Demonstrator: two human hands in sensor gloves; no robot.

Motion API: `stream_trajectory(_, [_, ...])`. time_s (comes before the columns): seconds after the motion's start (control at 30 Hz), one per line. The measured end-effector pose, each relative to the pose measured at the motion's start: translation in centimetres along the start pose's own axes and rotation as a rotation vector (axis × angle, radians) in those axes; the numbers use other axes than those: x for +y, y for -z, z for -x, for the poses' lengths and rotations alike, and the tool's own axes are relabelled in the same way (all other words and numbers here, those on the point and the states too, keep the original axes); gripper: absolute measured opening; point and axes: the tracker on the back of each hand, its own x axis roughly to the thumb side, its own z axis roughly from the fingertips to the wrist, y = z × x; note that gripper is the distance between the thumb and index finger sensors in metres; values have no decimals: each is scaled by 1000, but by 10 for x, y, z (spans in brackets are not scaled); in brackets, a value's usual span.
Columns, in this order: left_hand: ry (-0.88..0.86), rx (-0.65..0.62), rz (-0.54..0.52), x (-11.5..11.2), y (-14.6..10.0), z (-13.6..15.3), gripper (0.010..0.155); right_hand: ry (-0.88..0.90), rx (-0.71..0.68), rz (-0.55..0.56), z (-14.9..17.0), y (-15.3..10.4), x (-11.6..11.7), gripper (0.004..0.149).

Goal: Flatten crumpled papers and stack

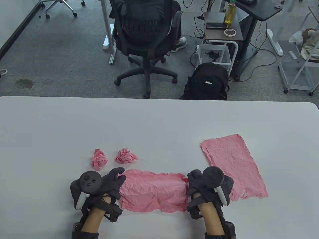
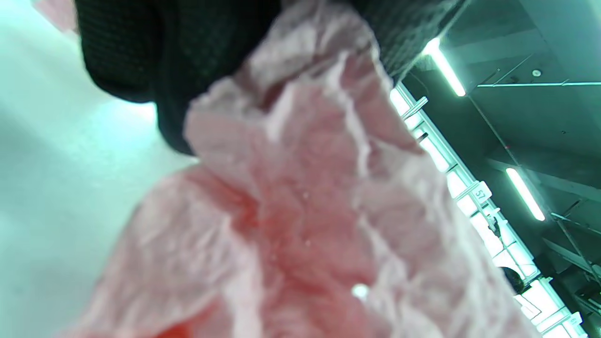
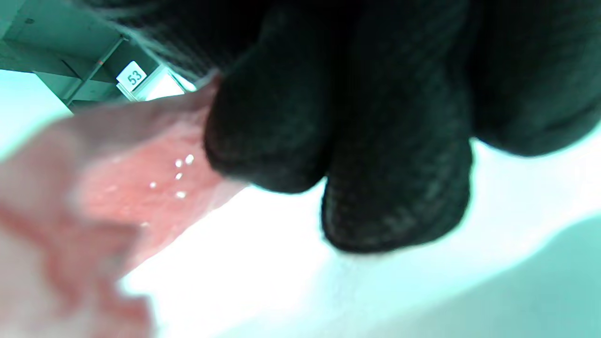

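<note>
With your left grip (image 1: 104,185) and right grip (image 1: 199,184) each pinching an end of the pink sheet (image 1: 153,193) stretched between them, pull outward evenly, low over the tabletop (image 1: 159,119), avoiding tears.

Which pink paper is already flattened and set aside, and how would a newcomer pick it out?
Start at the white table and look to its right side, beyond the right hand. The flattened sheet lies there alone, spread flat. Unlike the two crumpled balls or the stretched sheet between both hands, nothing holds it.
</note>
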Motion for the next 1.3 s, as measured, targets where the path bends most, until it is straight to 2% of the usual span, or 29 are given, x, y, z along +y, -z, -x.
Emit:
stream_trajectory(0.07, [75, 1, 37, -5, 0, 0, 60, 0, -4, 18, 0, 0, 1, 43])
stream_trajectory(0.17, [243, -53, -8, -5, -3, -12, 74, -41, -86, 88, -11, -5, -4, 42])
stream_trajectory(0.23, [360, -133, -51, -3, -8, -24, 76, -90, -167, 170, -26, -15, -10, 41])
stream_trajectory(0.27, [382, -171, -48, -4, -9, -27, 73, -114, -223, 189, -35, -19, -11, 41])
stream_trajectory(0.33, [421, -279, 49, -12, -7, -36, 63, -154, -320, 209, -51, -26, -10, 42])
stream_trajectory(0.37, [466, -294, 128, -22, -6, -39, 61, -175, -357, 215, -58, -30, -8, 43])
stream_trajectory(0.43, [582, -307, 272, -39, -5, -41, 63, -206, -453, 180, -72, -38, 0, 43])
stream_trajectory(0.5, [627, -284, 404, -52, -4, -40, 69, -207, -527, 110, -82, -41, 12, 43])
stream_trajectory(0.57, [615, -262, 554, -65, -3, -37, 76, -244, -592, -33, -91, -43, 35, 45])
stream_trajectory(0.63, [563, -293, 551, -69, -5, -39, 80, -325, -587, -182, -95, -46, 57, 48])
stream_trajectory(0.7, [589, -284, 605, -74, -7, -41, 85, -367, -564, -313, -97, -46, 77, 50])
stream_trajectory(0.77, [616, -259, 666, -77, -8, -41, 94, -439, -439, -447, -92, -42, 91, 55])
stream_trajectory(0.83, [614, -229, 700, -77, -8, -40, 97, -513, -296, -542, -79, -33, 93, 60])
stream_trajectory(0.87, [600, -218, 711, -77, -8, -38, 98, -508, -269, -553, -73, -29, 90, 61])
stream_trajectory(0.93, [587, -185, 749, -77, -8, -35, 101, -464, -132, -482, -52, -17, 77, 63])
stream_trajectory(1.03, [586, -177, 760, -75, -9, -32, 103, -372, -4, -456, -23, -5, 56, 63])
stream_trajectory(1.2, [580, -160, 769, -73, -10, -30, 105, -366, 85, -404, -8, 1, 42, 63])
stream_trajectory(1.3, [581, -154, 767, -73, -10, -30, 105, -397, 26, -331, -12, 0, 40, 62])
